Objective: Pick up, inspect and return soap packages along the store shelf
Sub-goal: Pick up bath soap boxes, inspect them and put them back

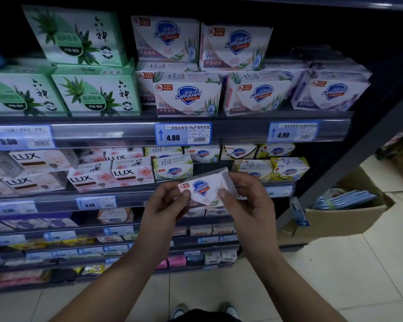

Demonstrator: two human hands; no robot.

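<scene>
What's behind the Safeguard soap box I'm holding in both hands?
Above the Safeguard soap box, a dark gap shows between a green Safeguard box and a yellow Safeguard box. Box, left hand and right hand hide the shelf rail behind.

Shelf [102,132] of stacked soap boxes [187,98]

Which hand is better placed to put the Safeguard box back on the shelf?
Right, probably. The right hand wraps the right end of the soap box, just below the gap in the Safeguard row; the left hand only pinches the left corner.
</scene>
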